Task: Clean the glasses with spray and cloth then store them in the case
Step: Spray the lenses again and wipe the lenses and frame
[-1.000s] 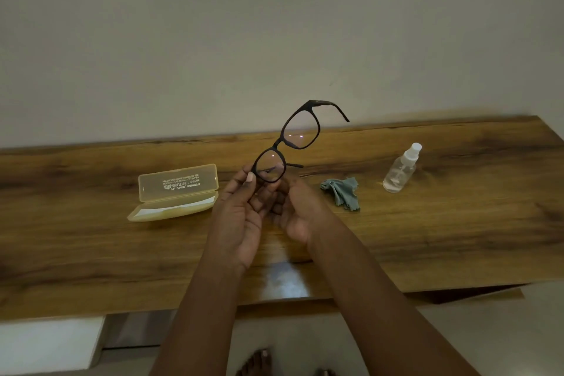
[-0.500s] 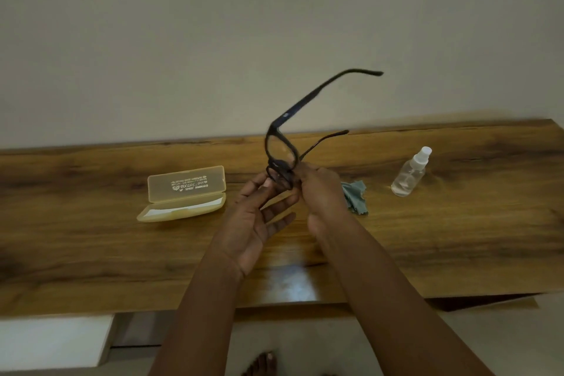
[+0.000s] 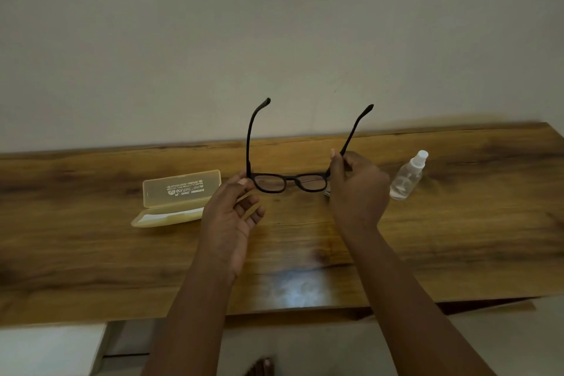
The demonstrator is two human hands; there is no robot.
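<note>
Black-framed glasses hang level above the table with both temples unfolded and pointing up and away. My left hand pinches the left hinge corner with thumb and forefinger, its other fingers spread. My right hand grips the right hinge and temple. An open yellowish translucent case lies on the table left of my left hand. A small clear spray bottle with a white cap lies tilted to the right of my right hand. The cloth is hidden behind my right hand.
The wooden table runs across the view, with a plain wall behind it. Its front edge is close to me, with the floor and my toes below. A white surface sits at the lower left.
The glasses turned from edge-on and tilted to level with lenses facing me. My hands moved apart, each now at one hinge, and both temples are spread open.
</note>
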